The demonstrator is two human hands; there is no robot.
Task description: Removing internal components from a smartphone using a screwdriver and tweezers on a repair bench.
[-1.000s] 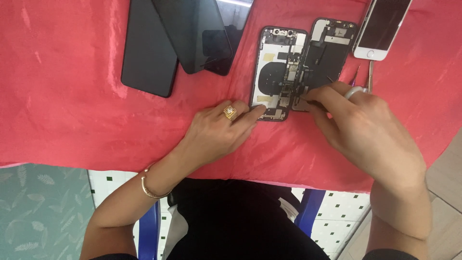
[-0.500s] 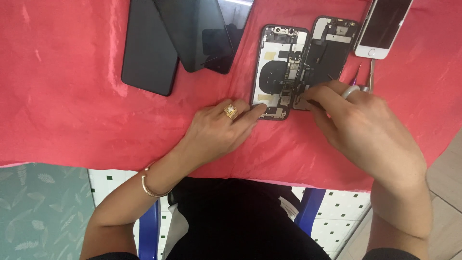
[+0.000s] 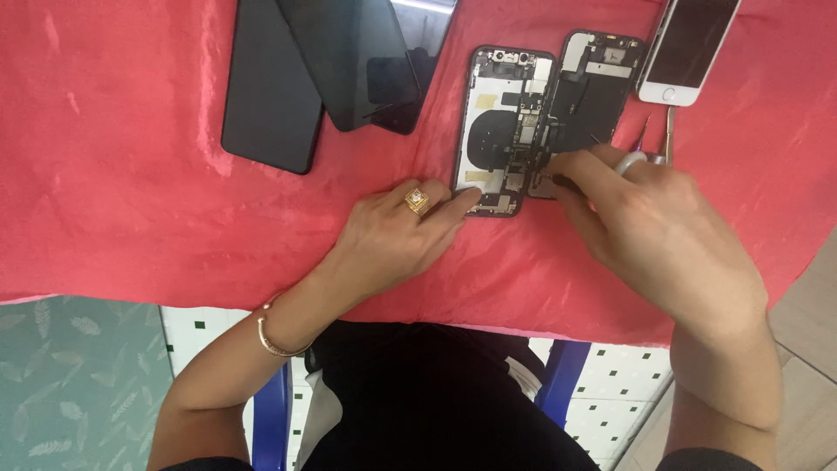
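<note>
Across the worktable lies a wrinkled red cloth [image 3: 131, 201], its near edge hanging over white floor tiles with small dark squares [image 3: 610, 384]; a pale green leaf-patterned surface [image 3: 70, 384] shows at lower left and blue chair legs [image 3: 554, 392] below the cloth. On the cloth, an opened smartphone rear housing with exposed board and coil [image 3: 497, 122] lies flat, with its detached dark display half [image 3: 593, 96] touching it on the right. Left hand [image 3: 392, 240], wearing a gold ring, rests on the cloth with one fingertip pressed on the housing's lower corner; it clasps nothing. Right hand [image 3: 654, 227] is curled tight around a thin dark tool [image 3: 571, 183] whose tip meets the seam between the halves; the tool's handle is hidden in the fist. Metal tweezers [image 3: 667, 131] lie just beside that hand, partly covered. A white-framed smartphone [image 3: 689, 48] and two dark glass panels [image 3: 296, 78] are cut off by the top edge. Component labels inside the housing are too small to make out; pale yellow tape squares [image 3: 484, 100] sit on it.
</note>
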